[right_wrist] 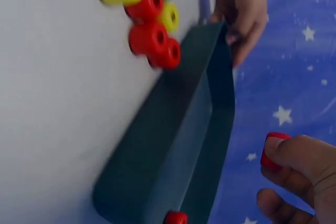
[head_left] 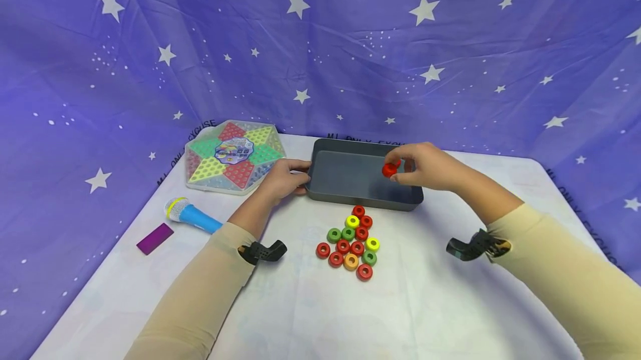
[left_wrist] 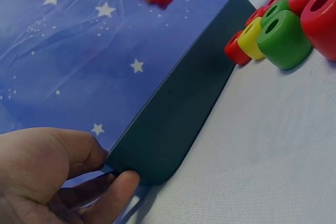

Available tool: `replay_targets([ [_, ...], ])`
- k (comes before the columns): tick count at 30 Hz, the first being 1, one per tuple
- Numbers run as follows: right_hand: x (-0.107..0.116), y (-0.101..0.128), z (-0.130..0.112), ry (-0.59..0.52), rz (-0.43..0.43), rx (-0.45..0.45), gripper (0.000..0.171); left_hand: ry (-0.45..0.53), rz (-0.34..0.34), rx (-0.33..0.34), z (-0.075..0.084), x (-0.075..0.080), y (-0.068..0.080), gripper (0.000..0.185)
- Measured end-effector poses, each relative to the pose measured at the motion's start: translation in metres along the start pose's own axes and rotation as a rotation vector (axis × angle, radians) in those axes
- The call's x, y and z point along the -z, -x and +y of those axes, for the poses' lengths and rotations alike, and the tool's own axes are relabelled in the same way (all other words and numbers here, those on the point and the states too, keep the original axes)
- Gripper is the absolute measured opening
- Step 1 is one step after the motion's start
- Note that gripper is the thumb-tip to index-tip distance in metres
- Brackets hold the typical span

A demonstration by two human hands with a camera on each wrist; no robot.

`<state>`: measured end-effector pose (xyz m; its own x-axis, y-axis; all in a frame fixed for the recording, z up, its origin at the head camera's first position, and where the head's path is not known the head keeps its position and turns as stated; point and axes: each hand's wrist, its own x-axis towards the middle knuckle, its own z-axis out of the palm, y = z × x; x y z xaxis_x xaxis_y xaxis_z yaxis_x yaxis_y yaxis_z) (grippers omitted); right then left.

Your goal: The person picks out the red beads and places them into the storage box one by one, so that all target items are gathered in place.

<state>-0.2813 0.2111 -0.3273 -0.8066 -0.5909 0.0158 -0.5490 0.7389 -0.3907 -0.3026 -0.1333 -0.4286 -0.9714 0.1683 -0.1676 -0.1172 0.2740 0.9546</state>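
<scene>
A dark grey rectangular tray (head_left: 345,173) lies at the back of the white table. At its left end my left hand (head_left: 282,181) grips the tray's corner between thumb and fingers, as the left wrist view shows. Over the right part of the tray, my right hand (head_left: 425,168) pinches a red bead (right_wrist: 270,153) between thumb and fingertip. A second red bead (right_wrist: 176,217) appears at the tray's near end in the right wrist view. In front of the tray lie several chunky beads with holes, among them red (head_left: 364,272), green (head_left: 334,235), yellow (head_left: 373,244) and orange (head_left: 351,262) ones.
A hexagonal Chinese checkers board (head_left: 235,151) lies left of the tray, close to my left hand. Nearer on that side are a toy microphone (head_left: 195,215) with a blue handle and a purple rectangular block (head_left: 155,238). A starry purple cloth (head_left: 350,43) hangs behind the table.
</scene>
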Motion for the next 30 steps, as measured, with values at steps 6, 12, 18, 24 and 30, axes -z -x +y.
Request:
replay_targets([
  [6, 0.002, -0.041, 0.031, -0.013, 0.005, -0.08, 0.031, -0.008, 0.001, -0.007, -0.002, 0.001, -0.001, 0.044],
  [12, -0.02, -0.071, 0.057, 0.055, 0.005, -0.142, 0.031, -0.009, 0.002, -0.007, -0.004, 0.001, -0.002, 0.044],
  [18, -0.037, -0.084, 0.062, 0.179, -0.015, -0.169, 0.032, -0.004, 0.003, -0.012, -0.001, 0.001, -0.001, 0.045],
  [24, -0.039, -0.085, 0.058, 0.207, -0.029, -0.196, 0.037, -0.001, 0.003, -0.012, 0.001, 0.001, -0.001, 0.044],
  [30, -0.025, -0.075, 0.044, 0.147, 0.044, -0.175, 0.044, 0.002, -0.004, -0.01, -0.002, 0.002, -0.001, 0.044],
])
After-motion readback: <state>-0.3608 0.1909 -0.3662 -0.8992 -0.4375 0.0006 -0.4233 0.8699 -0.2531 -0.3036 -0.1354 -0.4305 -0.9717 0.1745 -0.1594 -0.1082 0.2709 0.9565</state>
